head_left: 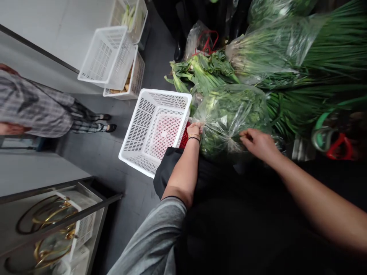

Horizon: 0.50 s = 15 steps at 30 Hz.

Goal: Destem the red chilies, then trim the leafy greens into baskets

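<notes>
- Left hand (195, 130) is pinching the bag (243, 109) of greens.
- Right hand (258, 143) is curling loosely by it; can't tell its grip.
- Gray floor (130, 196) is showing beside a white basket (141, 122).

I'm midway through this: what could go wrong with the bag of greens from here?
The clear plastic bag looks thin, so it might tear where the left hand grips its gathered plastic. The white basket stands close to that hand, so a sideways swing could bump it. Loose leafy stalks lie beside the bag and might get dragged.
</notes>
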{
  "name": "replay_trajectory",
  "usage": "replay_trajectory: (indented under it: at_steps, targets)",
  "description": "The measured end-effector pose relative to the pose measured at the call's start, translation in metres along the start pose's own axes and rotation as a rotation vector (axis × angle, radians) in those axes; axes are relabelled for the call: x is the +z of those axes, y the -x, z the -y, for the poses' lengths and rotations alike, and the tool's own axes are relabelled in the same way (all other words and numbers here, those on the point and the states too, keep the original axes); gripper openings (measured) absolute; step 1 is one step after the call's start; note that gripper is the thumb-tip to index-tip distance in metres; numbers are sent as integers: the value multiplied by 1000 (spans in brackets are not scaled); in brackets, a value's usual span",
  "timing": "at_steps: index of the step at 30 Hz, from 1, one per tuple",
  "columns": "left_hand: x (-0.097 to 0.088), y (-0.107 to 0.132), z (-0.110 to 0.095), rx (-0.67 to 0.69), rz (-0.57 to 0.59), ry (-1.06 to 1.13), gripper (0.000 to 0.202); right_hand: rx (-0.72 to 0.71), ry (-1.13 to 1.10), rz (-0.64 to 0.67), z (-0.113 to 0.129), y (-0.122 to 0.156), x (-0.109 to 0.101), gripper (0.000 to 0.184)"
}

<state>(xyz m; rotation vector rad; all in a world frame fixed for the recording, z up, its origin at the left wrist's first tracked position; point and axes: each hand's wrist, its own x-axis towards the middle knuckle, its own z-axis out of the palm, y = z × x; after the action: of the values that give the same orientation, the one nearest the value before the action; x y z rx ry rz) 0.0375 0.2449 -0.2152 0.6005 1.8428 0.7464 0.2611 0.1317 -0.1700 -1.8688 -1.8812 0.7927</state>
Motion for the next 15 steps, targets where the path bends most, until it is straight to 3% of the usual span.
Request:
replay_trajectory:
  at_steps: [2,5,9,12,15]
  targets:
    - [-6,2,-2,-50,13,87,9,-89,14,-33,18,-22,-1,22]
    - [-12,6,-4,-96,27,200,8,-174,96,68,53,-63,13,26]
    - [-17,11,-5,-119,49,303,8,-120,293,258,89,-107,47,50]
    - [-20,10,-6,-135,69,390,7,-65,359,361,92,-124,64,45]
    - [-21,6,-7,-165,84,486,10,-125,298,413,75,-124,68,34]
